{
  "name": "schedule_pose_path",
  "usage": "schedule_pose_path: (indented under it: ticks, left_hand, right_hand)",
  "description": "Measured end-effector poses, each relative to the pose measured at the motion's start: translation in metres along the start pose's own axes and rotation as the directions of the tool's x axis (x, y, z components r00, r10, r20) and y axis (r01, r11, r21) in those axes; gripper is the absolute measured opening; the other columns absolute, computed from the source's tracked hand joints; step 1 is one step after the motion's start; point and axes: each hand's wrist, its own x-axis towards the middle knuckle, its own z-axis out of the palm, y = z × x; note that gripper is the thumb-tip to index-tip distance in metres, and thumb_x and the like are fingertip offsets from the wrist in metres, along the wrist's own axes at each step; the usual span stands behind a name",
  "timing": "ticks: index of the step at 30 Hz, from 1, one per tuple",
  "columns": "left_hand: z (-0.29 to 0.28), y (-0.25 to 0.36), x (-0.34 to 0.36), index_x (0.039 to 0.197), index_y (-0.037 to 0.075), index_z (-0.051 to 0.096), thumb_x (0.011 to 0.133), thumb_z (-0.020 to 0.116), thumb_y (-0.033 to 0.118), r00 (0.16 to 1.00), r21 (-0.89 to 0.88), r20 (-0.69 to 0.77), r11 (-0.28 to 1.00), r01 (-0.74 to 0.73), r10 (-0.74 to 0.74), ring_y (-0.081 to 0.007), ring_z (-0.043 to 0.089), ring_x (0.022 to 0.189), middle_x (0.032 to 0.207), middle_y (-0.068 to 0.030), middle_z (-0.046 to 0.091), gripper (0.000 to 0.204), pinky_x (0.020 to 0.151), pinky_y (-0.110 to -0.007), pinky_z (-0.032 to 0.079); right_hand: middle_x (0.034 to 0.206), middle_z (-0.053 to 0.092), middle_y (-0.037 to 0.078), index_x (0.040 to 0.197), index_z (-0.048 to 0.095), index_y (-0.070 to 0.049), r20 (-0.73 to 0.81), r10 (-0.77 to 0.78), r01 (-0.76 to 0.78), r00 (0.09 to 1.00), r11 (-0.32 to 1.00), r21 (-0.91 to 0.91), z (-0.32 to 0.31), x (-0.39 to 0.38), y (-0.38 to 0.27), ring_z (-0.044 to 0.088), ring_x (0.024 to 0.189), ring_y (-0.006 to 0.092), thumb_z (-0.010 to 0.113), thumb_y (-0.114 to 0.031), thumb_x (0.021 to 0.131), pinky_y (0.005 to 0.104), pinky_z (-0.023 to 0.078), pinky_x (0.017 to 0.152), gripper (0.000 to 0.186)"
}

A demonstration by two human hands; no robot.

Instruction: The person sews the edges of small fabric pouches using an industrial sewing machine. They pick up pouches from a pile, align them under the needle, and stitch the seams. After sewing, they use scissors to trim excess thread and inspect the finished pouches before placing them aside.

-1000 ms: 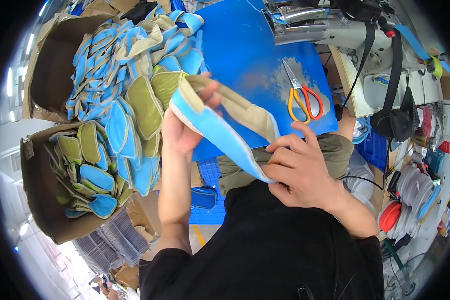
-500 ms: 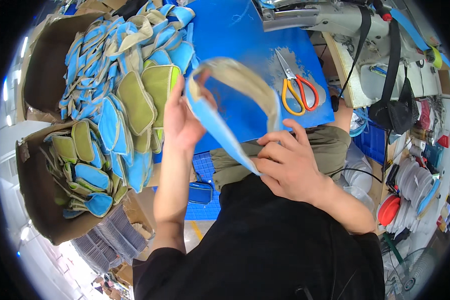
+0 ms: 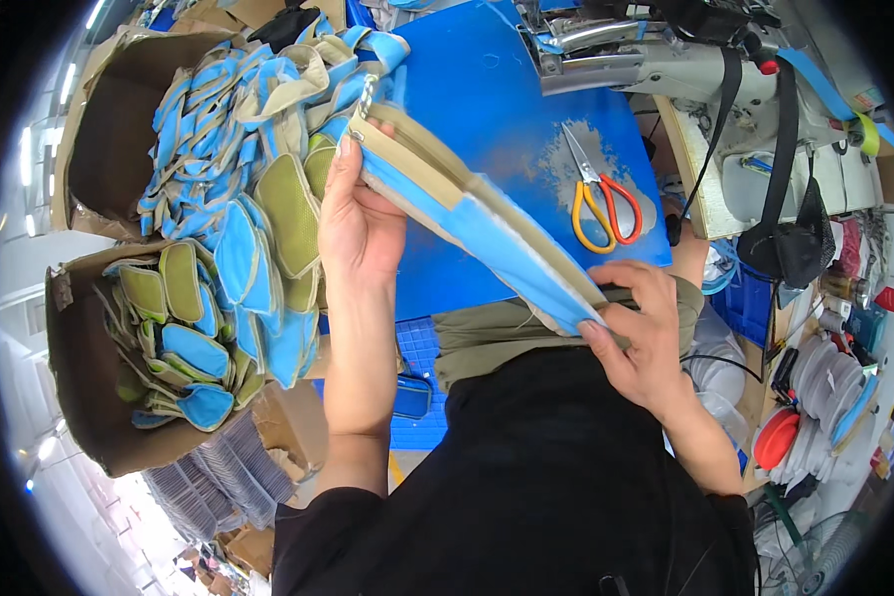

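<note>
Holding a blue-and-tan fabric strip, pinched by the right hand at its near end and by the left hand at its far end, well apart. Just drawn from open loop to nearly straight, so probably easier to handle lengthwise. Crowded left of the left hand by green pieces. Beyond the right hand, mind scissors and bench edge; between these and the left hand, find open room.

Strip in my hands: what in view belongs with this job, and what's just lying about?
Likely belongs:
blue-and-beige strip, held by left hand and right hand
matching strips piled left
perhaps scissors, on blue tabletop

Probably lying about:
red disc
flat blue item
</note>
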Motion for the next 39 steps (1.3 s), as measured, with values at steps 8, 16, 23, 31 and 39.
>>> schedule_pose_path:
  ticks: [8,16,23,31,39]
  left_hand:
    - [0.021,-0.03,-0.042,0.13,0.002,0.059,0.1,0.062,0.039,0.927,-0.28,0.224,0.891,0.358,-0.302,-0.0289,0.055,0.13,0.138,-0.0178,0.059,0.048,0.112,-0.047,0.042]
    - [0.051,-0.061,-0.073,0.128,0.003,0.064,0.101,0.063,0.027,0.941,0.278,0.292,0.956,0.09,-0.173,-0.0275,0.056,0.128,0.14,-0.0166,0.059,0.036,0.107,-0.044,0.045]
    - [0.055,-0.047,-0.07,0.127,0.007,0.065,0.102,0.061,0.026,0.969,0.286,0.245,0.954,-0.09,0.018,-0.0243,0.066,0.106,0.116,-0.0127,0.069,0.031,0.09,-0.04,0.054]
    - [0.059,-0.046,-0.069,0.13,0.007,0.061,0.101,0.064,0.028,0.981,0.308,0.186,0.945,-0.114,0.058,-0.0227,0.067,0.087,0.098,-0.0092,0.07,0.035,0.079,-0.037,0.056]
    - [0.062,-0.049,-0.068,0.136,0.001,0.057,0.095,0.07,0.008,0.968,0.349,0.23,0.92,-0.177,0.099,-0.019,0.069,0.092,0.102,-0.0125,0.071,0.043,0.083,-0.035,0.057]
  right_hand:
    - [0.115,0.063,0.01,0.079,0.069,-0.005,-0.087,-0.061,0.072,0.994,0.989,0.132,0.001,0.031,-0.009,0.057,0.107,0.0321,0.077,-0.018,0.081,0.0444,0.041,0.087,0.015]
    - [0.085,0.066,0.009,0.081,0.068,-0.003,0.048,0.073,-0.086,0.996,0.887,0.454,0.014,0.062,-0.012,0.061,0.078,0.0275,0.076,-0.02,0.086,0.0397,0.045,0.071,0.019]
    - [0.073,0.061,0.005,0.088,0.07,0.002,0.035,0.176,-0.161,0.984,0.778,0.607,0.011,0.066,-0.022,0.054,0.065,0.0094,0.077,-0.013,0.089,0.0275,0.04,0.057,0.017]
    - [0.076,0.062,0.004,0.091,0.07,0.002,0.073,0.202,-0.201,0.977,0.742,0.64,0.007,0.073,-0.021,0.056,0.069,0.0083,0.076,-0.015,0.09,0.0266,0.041,0.059,0.017]
    - [0.077,0.065,0.01,0.088,0.068,0.001,-0.018,0.177,-0.129,0.984,0.776,0.617,0.012,0.078,-0.013,0.061,0.064,0.0192,0.074,-0.013,0.088,0.0319,0.045,0.058,0.015]
